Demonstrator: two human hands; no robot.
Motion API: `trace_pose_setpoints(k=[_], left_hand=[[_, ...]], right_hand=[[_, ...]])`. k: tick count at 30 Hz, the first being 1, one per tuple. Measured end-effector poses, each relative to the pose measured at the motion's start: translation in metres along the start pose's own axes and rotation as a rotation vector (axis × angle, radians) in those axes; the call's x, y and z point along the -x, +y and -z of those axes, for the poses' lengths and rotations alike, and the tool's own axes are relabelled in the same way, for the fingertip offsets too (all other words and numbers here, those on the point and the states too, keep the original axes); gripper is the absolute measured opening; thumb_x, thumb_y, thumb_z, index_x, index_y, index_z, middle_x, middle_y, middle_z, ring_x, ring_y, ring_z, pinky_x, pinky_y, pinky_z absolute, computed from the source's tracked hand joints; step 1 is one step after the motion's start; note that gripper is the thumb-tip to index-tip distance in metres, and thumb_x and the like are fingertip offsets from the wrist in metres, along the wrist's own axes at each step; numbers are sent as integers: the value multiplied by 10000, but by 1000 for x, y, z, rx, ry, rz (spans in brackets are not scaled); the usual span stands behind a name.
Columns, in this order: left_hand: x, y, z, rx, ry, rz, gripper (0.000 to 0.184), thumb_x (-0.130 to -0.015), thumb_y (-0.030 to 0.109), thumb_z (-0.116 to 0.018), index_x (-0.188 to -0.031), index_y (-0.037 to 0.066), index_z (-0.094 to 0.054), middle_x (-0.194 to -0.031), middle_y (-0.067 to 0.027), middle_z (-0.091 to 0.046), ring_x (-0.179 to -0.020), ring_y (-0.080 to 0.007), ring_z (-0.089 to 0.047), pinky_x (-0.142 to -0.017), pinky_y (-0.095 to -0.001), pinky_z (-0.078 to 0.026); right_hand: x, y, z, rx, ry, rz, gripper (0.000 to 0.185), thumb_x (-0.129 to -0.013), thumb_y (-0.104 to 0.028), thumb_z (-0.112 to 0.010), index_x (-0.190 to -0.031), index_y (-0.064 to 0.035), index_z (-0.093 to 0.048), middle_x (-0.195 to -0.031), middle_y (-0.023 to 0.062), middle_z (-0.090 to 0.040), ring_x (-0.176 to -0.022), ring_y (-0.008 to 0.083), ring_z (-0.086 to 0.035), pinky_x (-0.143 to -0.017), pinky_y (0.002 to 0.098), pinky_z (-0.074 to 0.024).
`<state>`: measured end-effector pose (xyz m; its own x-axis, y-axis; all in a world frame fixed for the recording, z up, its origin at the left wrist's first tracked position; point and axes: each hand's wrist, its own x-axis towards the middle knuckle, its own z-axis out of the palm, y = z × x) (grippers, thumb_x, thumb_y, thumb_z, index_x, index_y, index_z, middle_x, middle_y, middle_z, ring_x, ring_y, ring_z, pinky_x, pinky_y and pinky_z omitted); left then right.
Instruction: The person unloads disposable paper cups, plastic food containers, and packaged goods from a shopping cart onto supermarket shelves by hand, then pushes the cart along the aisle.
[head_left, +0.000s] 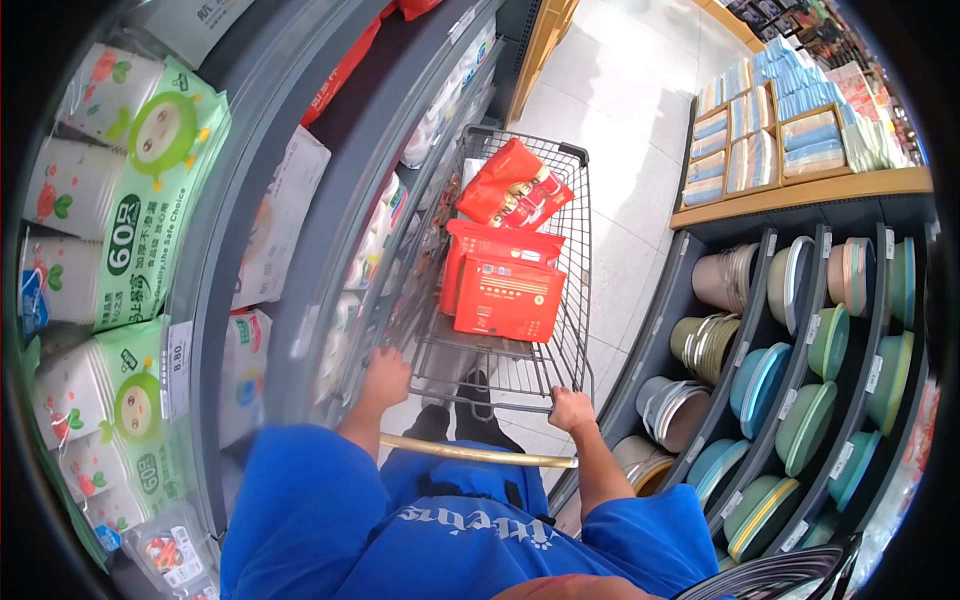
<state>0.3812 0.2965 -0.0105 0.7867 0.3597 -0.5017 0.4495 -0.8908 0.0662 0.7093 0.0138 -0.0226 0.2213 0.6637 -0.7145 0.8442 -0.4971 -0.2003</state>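
Observation:
A wire shopping cart [578, 300] stands in front of me in the aisle. My left hand [388, 378] is closed at its near left corner, close to the shelf. At the near right corner, my right hand [572, 408] wraps round the cart's frame. Inside the basket, towards the near end, lie red packages [508, 300], one overlapping another. A red bag [513, 188] with a picture printed on it leans farther forward in the cart. Across my waist, behind both hands, runs a yellowish bar [480, 453].
Shelves on the left hold green-labelled packs of paper cups [150, 170] and stand very near the cart. On the right, a rack holds stacked bowls [760, 390] and buckets [725, 275], with folded cloths [755, 125] above. Pale floor tiles [600, 120] stretch ahead.

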Motion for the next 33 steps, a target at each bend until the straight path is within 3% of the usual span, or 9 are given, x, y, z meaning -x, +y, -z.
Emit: trace_pose_setpoints(k=[11, 23, 33], left_hand=[[-43, -28, 16, -64, -64, -1, 243, -740, 248, -686, -927, 107, -752, -995, -99, -688, -1110, -261, -568, -993, -533, -367], [-96, -53, 46, -83, -104, -26, 252, -741, 262, -681, -941, 126, -753, -1039, -67, -684, -1096, -233, -561, -935, -498, -377], [-133, -56, 72, -74, -150, -14, 300, -754, 255, -680, -1014, 124, -752, -1098, -73, -674, -1157, -234, -541, -1019, -556, -343]], right_hand=[[-29, -5, 38, 12, 48, 25, 262, -773, -123, -545, -1000, -25, -632, -973, 199, -715, -865, 371, -712, -785, 474, -571], [-67, 7, 76, -30, 54, -19, 297, -739, -132, -565, -1008, -35, -647, -1003, 205, -713, -913, 393, -700, -816, 485, -566], [-94, 30, 98, -28, 44, -23, 290, -741, -146, -572, -1002, -38, -637, -991, 209, -709, -902, 388, -700, -806, 490, -565]])
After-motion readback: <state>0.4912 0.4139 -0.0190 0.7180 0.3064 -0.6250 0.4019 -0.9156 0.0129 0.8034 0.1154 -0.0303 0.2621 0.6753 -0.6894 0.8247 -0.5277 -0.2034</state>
